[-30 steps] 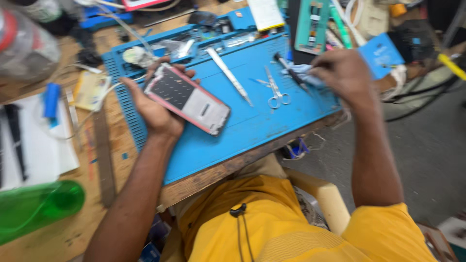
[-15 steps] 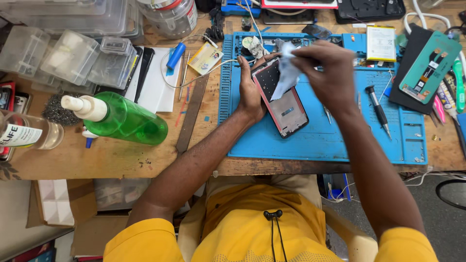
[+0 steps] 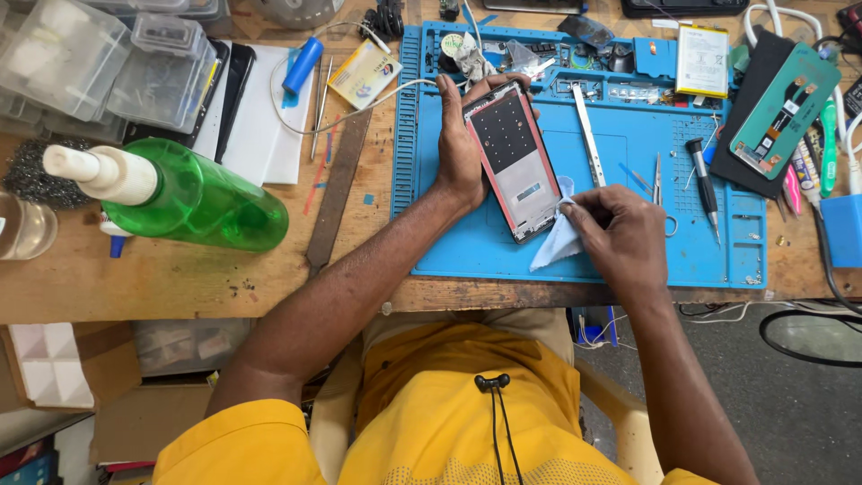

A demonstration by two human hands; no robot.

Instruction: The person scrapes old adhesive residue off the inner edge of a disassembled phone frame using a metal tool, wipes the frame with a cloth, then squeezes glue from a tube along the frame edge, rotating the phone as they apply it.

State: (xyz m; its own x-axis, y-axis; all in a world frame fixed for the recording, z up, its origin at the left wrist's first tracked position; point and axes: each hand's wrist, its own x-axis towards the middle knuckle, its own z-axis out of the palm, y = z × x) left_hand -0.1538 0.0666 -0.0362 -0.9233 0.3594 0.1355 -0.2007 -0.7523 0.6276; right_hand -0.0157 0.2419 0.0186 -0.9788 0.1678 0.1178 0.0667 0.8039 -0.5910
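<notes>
A phone frame [image 3: 516, 160] with a red-edged open back lies tilted over the blue work mat [image 3: 593, 242]. My left hand [image 3: 462, 148] grips its left side, fingers curled over its top end. My right hand [image 3: 620, 238] pinches a small pale blue wipe [image 3: 555, 244] against the phone's lower right corner. Both forearms reach in from the bottom, above a yellow shirt.
A green bottle [image 3: 193, 199] lies on the wooden bench at left, near clear plastic boxes [image 3: 108, 63]. On the mat lie a metal strip [image 3: 586, 133], tweezers [image 3: 655, 180], a screwdriver [image 3: 703, 184] and a phone battery [image 3: 701, 61]. A teal phone part [image 3: 783, 112] lies at right.
My right hand came down from the phone's top to its lower right corner with the wipe. The view steadied and shifted, and the phone sits more upright in my left hand.
</notes>
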